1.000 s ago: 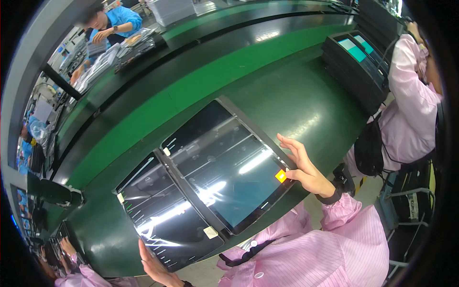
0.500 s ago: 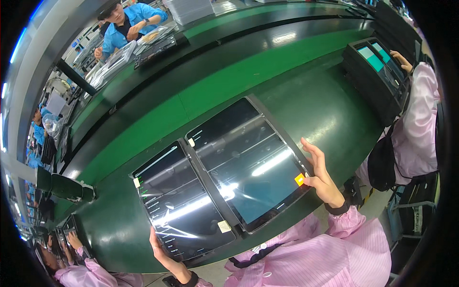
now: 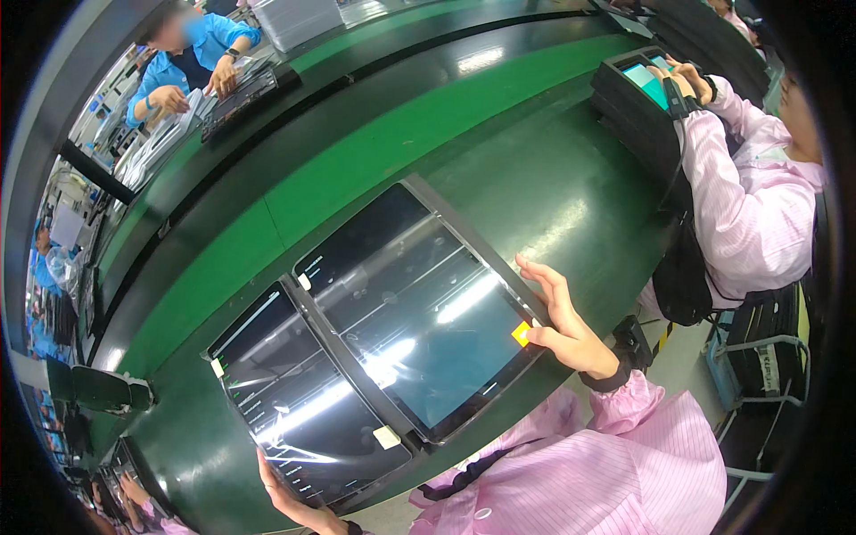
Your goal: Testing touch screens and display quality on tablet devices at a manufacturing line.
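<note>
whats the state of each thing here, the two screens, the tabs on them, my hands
right screen: flat on the green table, glossy film on, dark
left screen: flat beside it, lit with faint lines
orange tab: at the right screen's corner, pinched
right hand: on the right screen's edge, thumb at the orange tab
left hand: at the left screen's near edge
white tab: stuck down, untouched
</note>
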A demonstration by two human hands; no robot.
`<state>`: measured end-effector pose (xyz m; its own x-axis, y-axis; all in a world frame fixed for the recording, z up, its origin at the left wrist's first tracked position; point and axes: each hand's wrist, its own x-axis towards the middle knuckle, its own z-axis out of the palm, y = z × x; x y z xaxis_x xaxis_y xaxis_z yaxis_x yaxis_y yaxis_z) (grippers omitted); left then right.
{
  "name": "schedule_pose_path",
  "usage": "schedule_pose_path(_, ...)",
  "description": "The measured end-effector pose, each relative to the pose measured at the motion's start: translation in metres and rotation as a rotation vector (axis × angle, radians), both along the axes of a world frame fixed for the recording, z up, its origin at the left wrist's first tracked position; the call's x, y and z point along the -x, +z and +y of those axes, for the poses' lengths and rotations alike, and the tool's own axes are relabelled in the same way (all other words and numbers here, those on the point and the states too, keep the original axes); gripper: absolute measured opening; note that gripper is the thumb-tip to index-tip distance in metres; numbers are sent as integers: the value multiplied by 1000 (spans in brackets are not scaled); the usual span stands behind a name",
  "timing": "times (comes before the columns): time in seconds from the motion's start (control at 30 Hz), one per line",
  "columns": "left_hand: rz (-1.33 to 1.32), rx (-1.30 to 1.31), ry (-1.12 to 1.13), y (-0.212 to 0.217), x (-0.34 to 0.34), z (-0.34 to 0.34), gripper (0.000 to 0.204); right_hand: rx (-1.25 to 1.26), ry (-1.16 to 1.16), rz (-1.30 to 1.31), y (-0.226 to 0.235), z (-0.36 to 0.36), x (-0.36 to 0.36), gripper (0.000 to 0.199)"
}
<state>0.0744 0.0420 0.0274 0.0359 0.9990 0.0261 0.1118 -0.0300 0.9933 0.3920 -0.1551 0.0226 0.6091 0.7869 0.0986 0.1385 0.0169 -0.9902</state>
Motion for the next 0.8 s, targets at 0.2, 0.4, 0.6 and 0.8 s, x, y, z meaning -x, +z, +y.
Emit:
schedule_pose_path(0.2,-41,-23,-53,-16,15,8,51,-62,-20,138,-2,-5,-1,80)
schedule_pose_path(0.4,7,-26,-96,-15,21,12,66,-78,-58,320,3,1,0,77)
schedule_pose_path(0.6,-79,-77,-230,-22,38,16,75,-125,-4,306,3,0,1,77)
schedule_pose_path(0.8,-22,-58,-155,-10,39,-8,73,-75,-15,254,5,-2,6,78)
